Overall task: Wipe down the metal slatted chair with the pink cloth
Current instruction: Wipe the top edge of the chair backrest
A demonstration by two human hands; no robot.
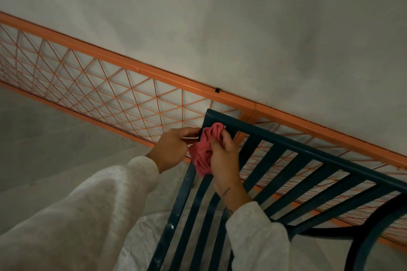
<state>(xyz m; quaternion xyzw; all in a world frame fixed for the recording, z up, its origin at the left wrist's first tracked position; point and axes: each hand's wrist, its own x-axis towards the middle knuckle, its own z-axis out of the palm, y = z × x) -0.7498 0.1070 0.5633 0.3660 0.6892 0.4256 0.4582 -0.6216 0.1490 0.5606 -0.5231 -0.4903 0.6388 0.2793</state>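
Observation:
The dark blue-green metal slatted chair (286,156) fills the lower right, its top rail slanting down to the right. A bunched pink cloth (203,149) is pressed against the chair's upper left corner. My right hand (223,156) grips the cloth from the right, fingers curled over it. My left hand (174,148) holds the corner post of the chair frame just left of the cloth, fingers closed around it. Both arms wear white fuzzy sleeves.
An orange metal railing (141,72) with a diamond wire mesh runs diagonally behind the chair, close against a pale grey wall (220,17). Pale floor (44,138) lies at the left. White paint specks mark the chair's left post.

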